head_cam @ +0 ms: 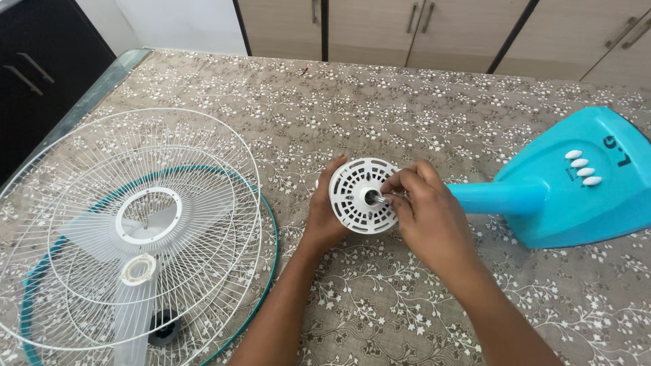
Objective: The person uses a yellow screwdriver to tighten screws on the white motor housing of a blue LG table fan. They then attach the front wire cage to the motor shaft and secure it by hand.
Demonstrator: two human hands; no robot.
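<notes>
Head view: right fingers (401,183) pinched on motor shaft (375,198)

A single head-worn camera looks steeply down and forward from close above the patterned table (380,102), with both forearms entering from the bottom edge, cabinet doors (380,27) along the top edge, and no second view sharing the scene.
</notes>
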